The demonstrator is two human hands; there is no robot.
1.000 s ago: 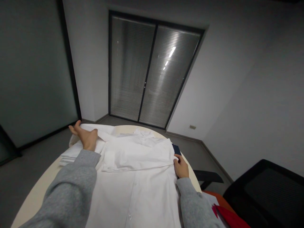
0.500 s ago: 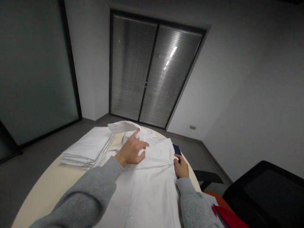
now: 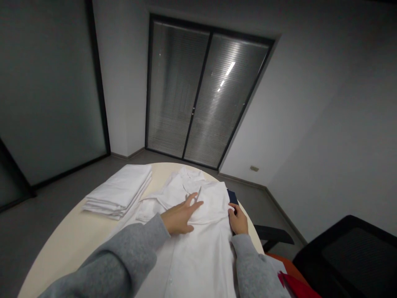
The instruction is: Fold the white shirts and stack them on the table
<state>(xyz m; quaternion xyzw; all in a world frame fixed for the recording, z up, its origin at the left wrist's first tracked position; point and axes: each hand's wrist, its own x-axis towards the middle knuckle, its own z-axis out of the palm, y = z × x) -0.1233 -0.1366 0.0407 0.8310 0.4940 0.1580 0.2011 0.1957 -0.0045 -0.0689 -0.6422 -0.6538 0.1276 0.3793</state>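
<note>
White stack (image 3: 120,186) and dark-blue item (image 3: 232,196) flank the shirt (image 3: 201,256); left hand (image 3: 179,217) spread, right hand (image 3: 238,221) pinching its edge.

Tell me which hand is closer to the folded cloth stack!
Left. The left hand is over the white shirt, to the right of the folded cloth stack; the right hand is farther away, at the shirt's right edge.

Left hand (image 3: 180,217) from stack (image 3: 120,186) to shirt (image 3: 201,252)
</note>
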